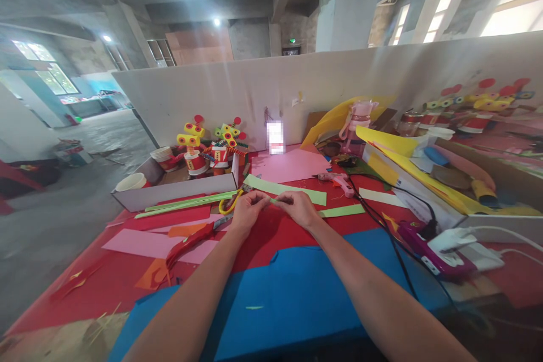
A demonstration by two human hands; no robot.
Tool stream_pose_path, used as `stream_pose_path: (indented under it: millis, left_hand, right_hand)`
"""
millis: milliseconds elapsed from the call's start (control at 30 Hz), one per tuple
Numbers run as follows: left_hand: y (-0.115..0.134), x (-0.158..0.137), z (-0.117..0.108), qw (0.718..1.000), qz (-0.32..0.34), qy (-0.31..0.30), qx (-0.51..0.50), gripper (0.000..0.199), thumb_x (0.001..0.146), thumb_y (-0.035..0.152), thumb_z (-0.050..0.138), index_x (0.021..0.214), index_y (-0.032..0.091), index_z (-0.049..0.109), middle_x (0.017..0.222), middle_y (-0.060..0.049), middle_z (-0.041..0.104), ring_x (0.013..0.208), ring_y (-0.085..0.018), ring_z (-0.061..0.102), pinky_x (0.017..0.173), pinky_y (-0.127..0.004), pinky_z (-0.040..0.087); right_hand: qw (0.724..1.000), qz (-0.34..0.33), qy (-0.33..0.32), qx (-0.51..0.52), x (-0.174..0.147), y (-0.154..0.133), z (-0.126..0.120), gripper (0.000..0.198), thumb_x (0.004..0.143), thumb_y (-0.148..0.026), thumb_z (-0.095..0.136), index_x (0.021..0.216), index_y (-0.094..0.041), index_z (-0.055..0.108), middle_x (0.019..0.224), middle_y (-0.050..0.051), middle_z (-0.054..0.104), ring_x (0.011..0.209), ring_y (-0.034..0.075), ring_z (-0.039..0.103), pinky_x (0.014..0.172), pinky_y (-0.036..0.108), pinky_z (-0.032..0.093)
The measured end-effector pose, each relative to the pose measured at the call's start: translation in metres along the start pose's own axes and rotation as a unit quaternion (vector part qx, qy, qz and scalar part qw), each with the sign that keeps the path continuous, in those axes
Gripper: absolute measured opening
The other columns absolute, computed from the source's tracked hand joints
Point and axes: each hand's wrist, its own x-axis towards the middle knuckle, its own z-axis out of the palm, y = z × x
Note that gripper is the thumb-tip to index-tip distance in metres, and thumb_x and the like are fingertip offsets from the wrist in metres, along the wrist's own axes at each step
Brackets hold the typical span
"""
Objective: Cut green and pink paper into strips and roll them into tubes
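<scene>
Head view, left to right: loose green strips [186,203]; yellow-handled scissors [238,197] just beside left hand [249,209]. Left thumb and fingertips pinching small green paper piece [274,201]. Piece between two hands, mostly hidden by fingers; long axis seems to run hand to hand. Wider green strip [286,187] just beyond, slanting. Right hand [299,208] pinching piece's right side; neither hand clearly nearer. Pink glue gun [340,182] farther right.
</scene>
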Motion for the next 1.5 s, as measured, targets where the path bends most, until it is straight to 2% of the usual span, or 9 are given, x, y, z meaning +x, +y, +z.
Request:
stream_pose_path:
  millis: [433, 700, 900, 1067, 1233, 1333, 1500]
  left_hand:
    - [0.001, -0.001, 0.002, 1.0, -0.005, 0.004, -0.013, 0.023, 0.066, 0.037, 0.073, 0.064, 0.016, 0.066, 0.056, 0.001, 0.059, 0.055, -0.01, 0.049, 0.056, -0.023, 0.038]
    - [-0.002, -0.003, 0.005, 0.996, -0.062, -0.048, -0.041, 0.027, 0.062, 0.041, 0.077, 0.067, 0.015, 0.069, 0.055, 0.001, 0.06, 0.052, -0.01, 0.049, 0.054, -0.023, 0.038]
    - [0.0, -0.001, 0.003, 0.998, -0.043, -0.016, -0.044, 0.029, 0.061, 0.042, 0.076, 0.058, 0.015, 0.065, 0.053, 0.0, 0.059, 0.051, -0.01, 0.046, 0.052, -0.023, 0.037]
    - [-0.002, 0.001, -0.002, 0.998, -0.041, -0.018, -0.044, 0.027, 0.065, 0.042, 0.072, 0.064, 0.015, 0.068, 0.057, -0.001, 0.062, 0.053, -0.011, 0.05, 0.054, -0.024, 0.038]
    - [-0.001, 0.004, -0.008, 1.0, -0.003, 0.027, -0.012, 0.025, 0.068, 0.04, 0.07, 0.067, 0.016, 0.068, 0.057, 0.0, 0.061, 0.056, -0.012, 0.051, 0.056, -0.023, 0.039]
    - [-0.002, 0.005, -0.008, 0.998, -0.013, 0.042, -0.049, 0.026, 0.066, 0.041, 0.073, 0.07, 0.016, 0.069, 0.059, 0.001, 0.062, 0.057, -0.011, 0.052, 0.057, -0.023, 0.04]
    - [-0.009, 0.002, 0.0, 0.995, -0.054, 0.011, -0.081, 0.028, 0.06, 0.04, 0.079, 0.064, 0.015, 0.067, 0.056, 0.001, 0.061, 0.053, -0.01, 0.049, 0.053, -0.022, 0.037]
  right_hand:
    - [1.0, 0.012, 0.01, -0.017, -0.001, 0.003, -0.002, 0.018, 0.08, -0.03, 0.064, 0.072, -0.017, 0.073, 0.065, 0.001, 0.069, 0.059, 0.013, 0.057, 0.055, 0.022, 0.037]
    - [1.0, 0.022, -0.014, -0.01, -0.002, 0.002, -0.002, 0.015, 0.079, -0.026, 0.063, 0.073, -0.017, 0.073, 0.067, 0.001, 0.069, 0.064, 0.013, 0.059, 0.057, 0.022, 0.038]
    - [0.999, 0.019, -0.016, -0.03, -0.003, -0.003, -0.003, 0.019, 0.08, -0.03, 0.063, 0.071, -0.017, 0.073, 0.066, 0.002, 0.069, 0.062, 0.014, 0.058, 0.054, 0.022, 0.037]
    - [0.999, 0.031, -0.011, -0.022, -0.003, -0.005, -0.003, 0.02, 0.079, -0.032, 0.064, 0.072, -0.016, 0.073, 0.067, 0.003, 0.07, 0.061, 0.014, 0.06, 0.053, 0.022, 0.038]
    - [0.999, 0.031, -0.013, -0.019, -0.002, -0.002, -0.007, 0.017, 0.079, -0.028, 0.063, 0.078, -0.016, 0.075, 0.068, 0.004, 0.072, 0.063, 0.016, 0.063, 0.057, 0.023, 0.042]
    - [0.999, 0.034, -0.002, -0.026, -0.001, -0.002, -0.008, 0.017, 0.079, -0.029, 0.063, 0.077, -0.016, 0.075, 0.064, 0.003, 0.071, 0.06, 0.016, 0.062, 0.055, 0.023, 0.041]
    - [0.999, 0.011, 0.006, -0.034, -0.002, -0.003, -0.005, 0.02, 0.082, -0.03, 0.061, 0.074, -0.018, 0.075, 0.065, 0.002, 0.07, 0.062, 0.015, 0.061, 0.054, 0.023, 0.039]
